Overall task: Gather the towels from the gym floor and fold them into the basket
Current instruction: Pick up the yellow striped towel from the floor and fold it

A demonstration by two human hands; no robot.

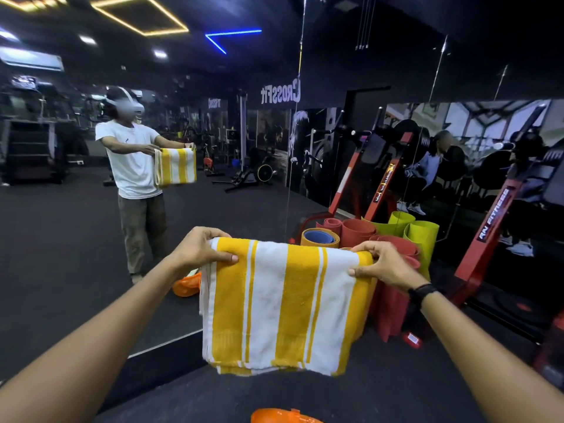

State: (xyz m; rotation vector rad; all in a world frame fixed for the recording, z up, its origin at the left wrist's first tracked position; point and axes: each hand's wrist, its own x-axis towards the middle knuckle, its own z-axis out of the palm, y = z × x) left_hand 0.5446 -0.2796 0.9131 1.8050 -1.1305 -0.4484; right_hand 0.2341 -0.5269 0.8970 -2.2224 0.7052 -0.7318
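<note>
Already mid-fold: one striped towel is off the floor, doubled over, not yet in the basket.

The left hand pinches its upper corner at 9 o'clock, the right hand the corner at 3; it hangs free above the dark floor. The orange basket rim shows at 6 o'clock, the mirror is close at 10, and rolled mats crowd 2.

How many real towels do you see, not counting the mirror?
1: the striped towel, held up between the left hand and the right hand. Others may lie out of view.
</note>
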